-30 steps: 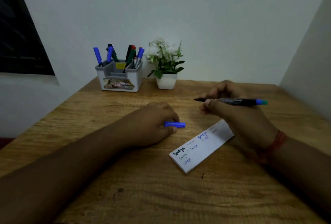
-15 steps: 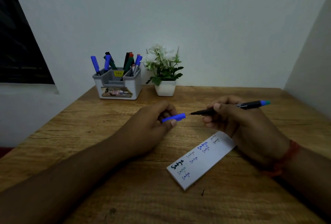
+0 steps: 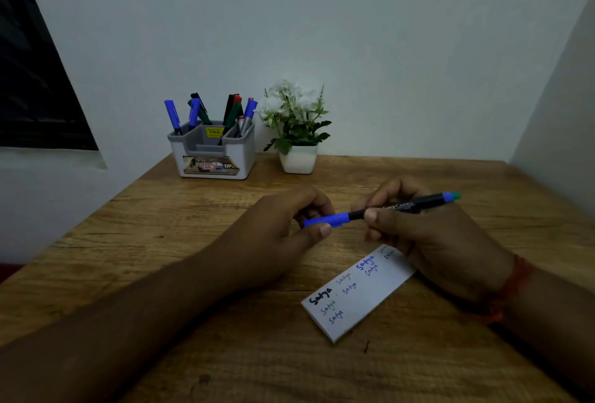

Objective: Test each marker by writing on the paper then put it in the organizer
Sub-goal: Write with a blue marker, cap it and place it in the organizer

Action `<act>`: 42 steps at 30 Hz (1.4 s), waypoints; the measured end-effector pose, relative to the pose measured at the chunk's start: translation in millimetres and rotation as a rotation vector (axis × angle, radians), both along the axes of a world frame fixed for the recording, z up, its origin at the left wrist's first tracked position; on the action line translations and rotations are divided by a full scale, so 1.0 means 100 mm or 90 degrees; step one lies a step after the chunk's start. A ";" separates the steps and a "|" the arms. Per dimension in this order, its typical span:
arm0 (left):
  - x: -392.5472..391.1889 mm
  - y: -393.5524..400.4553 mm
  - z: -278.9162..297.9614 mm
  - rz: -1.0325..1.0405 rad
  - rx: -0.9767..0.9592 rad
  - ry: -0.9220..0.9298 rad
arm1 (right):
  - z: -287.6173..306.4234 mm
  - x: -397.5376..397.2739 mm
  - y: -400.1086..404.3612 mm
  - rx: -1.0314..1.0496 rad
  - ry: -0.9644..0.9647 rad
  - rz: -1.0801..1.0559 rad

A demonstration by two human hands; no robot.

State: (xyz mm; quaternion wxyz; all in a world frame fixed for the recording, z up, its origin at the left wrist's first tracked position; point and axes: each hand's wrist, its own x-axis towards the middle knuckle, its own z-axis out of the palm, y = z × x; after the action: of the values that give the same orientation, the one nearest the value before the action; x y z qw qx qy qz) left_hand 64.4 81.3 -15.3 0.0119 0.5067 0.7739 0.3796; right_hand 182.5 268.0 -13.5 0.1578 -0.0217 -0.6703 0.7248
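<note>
White plant pot (image 3: 298, 159) beside organizer (image 3: 212, 158)

Grainy matt wood table (image 3: 161, 241) — smooth plastic organizer (image 3: 248, 158), paper pad (image 3: 370, 299)

Marker (image 3: 399, 208) tip: hidden inside the blue cap (image 3: 326, 220). Mid-barrel covered by the right hand (image 3: 428, 238) fingers; small print under the brand name unreadable. Cap's far end hidden behind the left hand (image 3: 277, 235). Paper (image 3: 357, 293): upper right corner under the right hand, topmost words too small to read. Organizer (image 3: 214, 153): lower marker barrels hidden by its walls; label text blurred. Both forearms cut off by the bottom edge.
</note>
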 end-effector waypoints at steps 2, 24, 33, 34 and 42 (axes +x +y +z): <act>0.02 0.00 0.00 -0.010 0.012 0.005 | -0.02 -0.01 -0.02 0.031 0.007 -0.004; -0.18 -0.05 0.02 0.043 0.167 -0.032 | 0.07 0.09 -0.08 0.237 -0.010 -0.044; -0.34 -0.09 0.03 0.056 0.240 0.032 | 0.24 -0.04 -0.22 0.335 0.006 -0.143; -0.38 -0.10 0.04 0.060 0.230 0.033 | 0.32 -0.09 -0.21 0.311 0.018 -0.155; -0.78 -0.30 0.10 0.230 0.298 -0.102 | 1.11 -1.05 -0.44 0.328 0.152 -0.209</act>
State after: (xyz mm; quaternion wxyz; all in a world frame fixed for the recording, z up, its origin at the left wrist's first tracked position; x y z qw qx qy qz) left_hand -13.5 51.6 -4.9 -0.1122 0.3185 0.7396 0.5823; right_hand 77.5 224.3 97.0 0.3504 -0.0041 -0.7960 0.4937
